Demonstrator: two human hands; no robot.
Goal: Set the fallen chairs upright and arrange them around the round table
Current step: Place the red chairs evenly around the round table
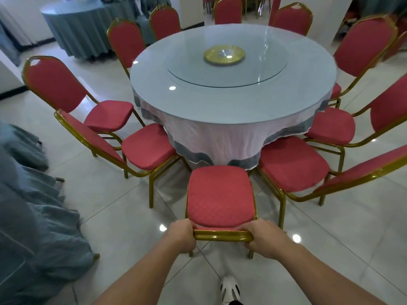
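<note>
Your left hand [184, 235] and right hand [263, 237] have their fingers [248, 226] wrapped tight round the top rail of the upright chair [220, 194]. Beyond the fingers its seat points at the desk [220, 111]. Push evenly, keeping it centred between both neighbours.

The tops of the far red padded chairs with gold metal frames [228, 11] are cut off by the top edge. The pale tablecloth [211, 142] hides the legs of the big round glass-topped table [233, 102]. The black and white shoe [230, 290] runs off the bottom edge. Both hands' fingertips curl out of sight under the near chair's gold top bar [222, 235].
</note>
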